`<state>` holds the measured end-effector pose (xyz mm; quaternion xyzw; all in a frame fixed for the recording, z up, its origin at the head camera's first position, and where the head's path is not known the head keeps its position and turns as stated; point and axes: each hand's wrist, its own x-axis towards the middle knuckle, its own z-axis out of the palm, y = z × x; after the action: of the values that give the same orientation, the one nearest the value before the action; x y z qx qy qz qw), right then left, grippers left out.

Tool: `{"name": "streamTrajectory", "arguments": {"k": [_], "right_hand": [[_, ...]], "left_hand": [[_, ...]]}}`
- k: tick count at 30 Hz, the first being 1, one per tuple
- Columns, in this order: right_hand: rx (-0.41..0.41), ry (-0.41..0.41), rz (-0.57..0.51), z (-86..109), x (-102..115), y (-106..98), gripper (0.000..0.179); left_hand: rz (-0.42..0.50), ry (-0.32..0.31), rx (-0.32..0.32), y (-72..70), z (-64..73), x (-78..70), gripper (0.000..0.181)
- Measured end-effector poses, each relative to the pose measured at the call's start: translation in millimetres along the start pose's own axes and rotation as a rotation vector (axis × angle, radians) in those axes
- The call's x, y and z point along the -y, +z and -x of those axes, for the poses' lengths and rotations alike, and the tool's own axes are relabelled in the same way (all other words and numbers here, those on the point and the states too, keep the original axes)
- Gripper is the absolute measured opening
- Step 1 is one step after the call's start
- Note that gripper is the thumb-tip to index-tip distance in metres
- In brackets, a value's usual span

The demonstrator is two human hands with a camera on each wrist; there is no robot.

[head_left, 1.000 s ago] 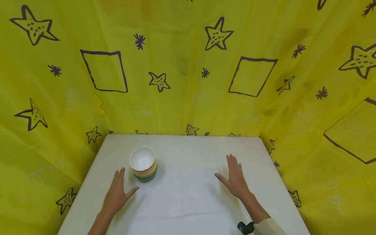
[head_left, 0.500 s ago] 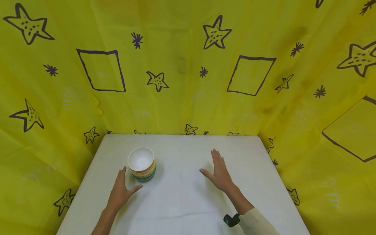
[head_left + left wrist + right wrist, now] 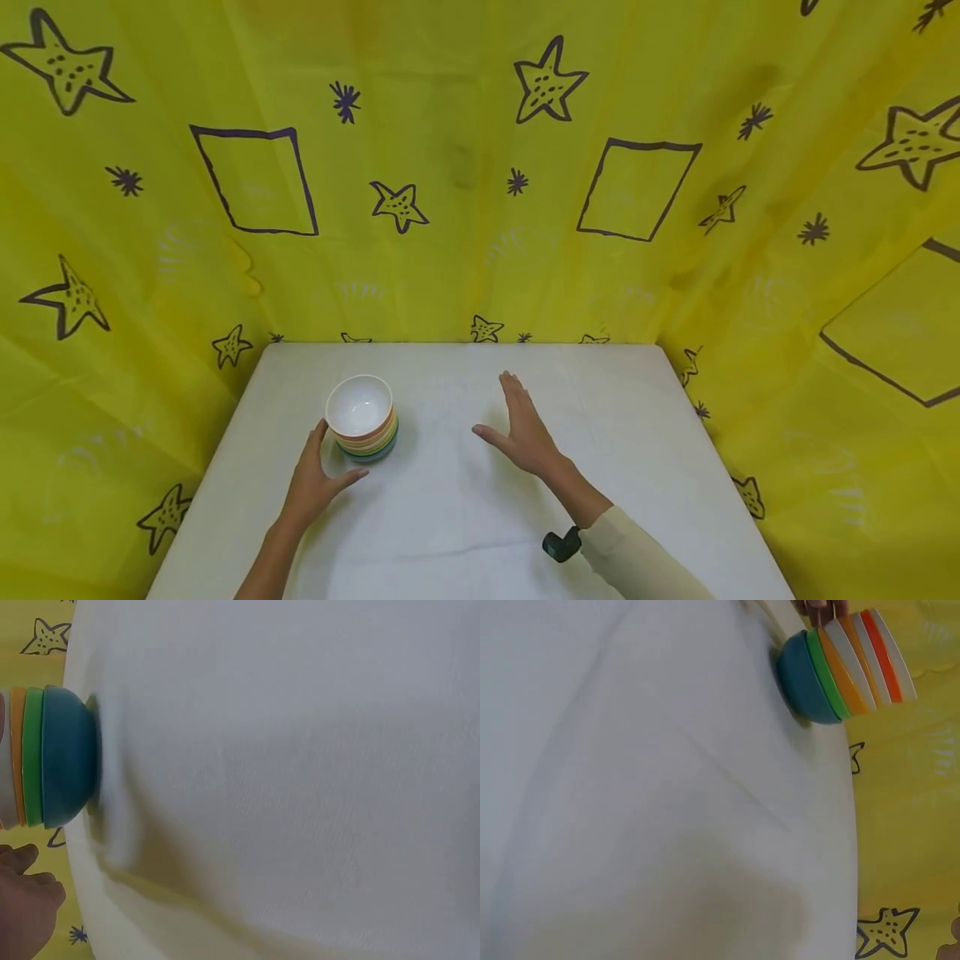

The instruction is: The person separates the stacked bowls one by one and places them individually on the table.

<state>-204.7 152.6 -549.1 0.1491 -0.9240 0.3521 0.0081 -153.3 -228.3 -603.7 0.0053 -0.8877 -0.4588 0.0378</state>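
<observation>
A stack of nested bowls (image 3: 362, 412) stands on the left part of the table, white inside at the top. In the right wrist view, the stack (image 3: 810, 679) shows teal, green, orange, white and red bands. My left hand (image 3: 311, 483) is at its near left side, thumb spread away from the fingers; whether the fingertips touch the bowls I cannot tell. My right hand (image 3: 528, 437) hovers right of the stack, apart from it, fingers straight and thumb out. The left wrist view catches part of the left hand (image 3: 30, 907) beside the stack (image 3: 67, 757).
A white cloth covers the table (image 3: 450, 517). Yellow curtains (image 3: 450, 275) with drawn stars and frames hang behind it and along both sides. A dark device (image 3: 562, 544) sits at the right wrist, by a pale sleeve (image 3: 630, 550).
My right hand has moved left across the table toward the stack. The left hand has shifted slightly right and closer to the bowls. The bowls stay in place on the table.
</observation>
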Motion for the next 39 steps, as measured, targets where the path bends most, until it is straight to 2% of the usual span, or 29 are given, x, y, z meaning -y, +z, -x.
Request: {"name": "streamTrajectory", "arguments": {"k": [4, 10, 23, 32, 39], "right_hand": [[0.024, -0.004, -0.023, -5.9, 11.4, 7.8, 0.104], [0.051, -0.018, -0.031, -17.1, 23.9, 16.2, 0.105], [0.108, -0.058, -0.064, -33.9, 48.6, 28.8, 0.109], [0.140, -0.069, -0.065, -45.9, 70.3, 45.2, 0.108], [0.160, -0.070, -0.073, -58.5, 85.1, 57.4, 0.106]], "left_hand": [[0.016, 0.004, -0.016, 4.1, -1.2, 1.8, 0.120], [0.054, 0.050, -0.052, 13.4, -5.9, 3.6, 0.118], [0.064, 0.088, -0.112, 24.7, -11.6, 6.6, 0.103], [0.081, 0.056, -0.121, 32.6, -15.8, 17.9, 0.101], [0.127, 0.030, -0.115, 37.6, -18.6, 20.1, 0.106]]}}
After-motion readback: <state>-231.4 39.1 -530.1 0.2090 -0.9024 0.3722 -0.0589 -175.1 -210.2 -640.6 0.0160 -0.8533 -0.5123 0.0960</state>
